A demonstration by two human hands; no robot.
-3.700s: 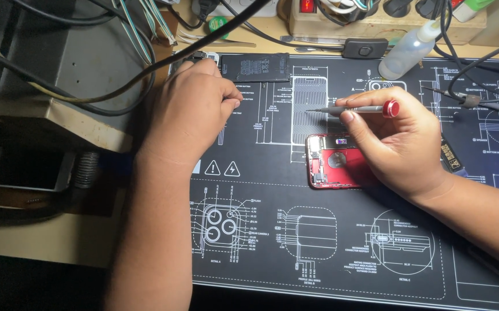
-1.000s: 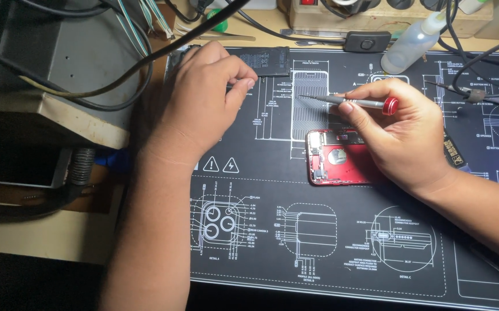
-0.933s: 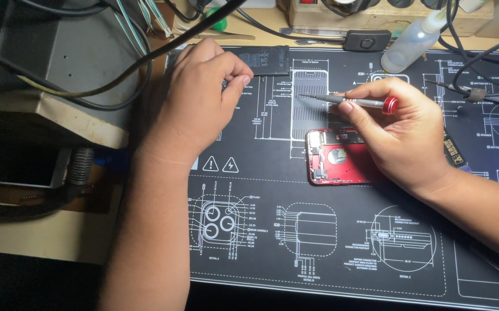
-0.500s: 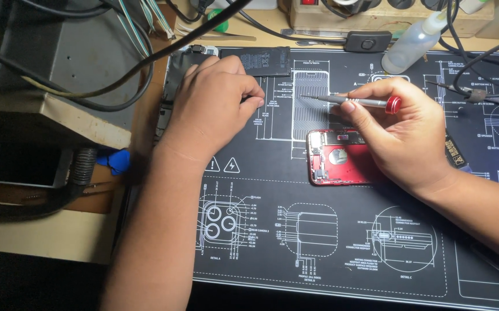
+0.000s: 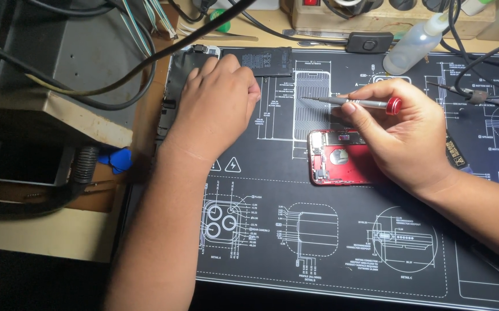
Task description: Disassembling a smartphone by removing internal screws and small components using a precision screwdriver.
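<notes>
My left hand lies fingers curled on a dark phone screen panel at the left edge of the black work mat; whether it grips the panel is hidden. My right hand holds a slim screwdriver with a red cap, its tip pointing left above the mat. Under that hand lies an opened red phone body, partly covered by the palm. A flat black battery rests just beyond my left hand.
Thick black cables loop over a grey machine at the left. A clear squeeze bottle, a power strip and tweezers stand along the back. A white-framed phone and a blue pick lie at left.
My left hand has slid a little left and nearer on the screen panel. My right hand keeps the screwdriver in the same place above the red phone.
</notes>
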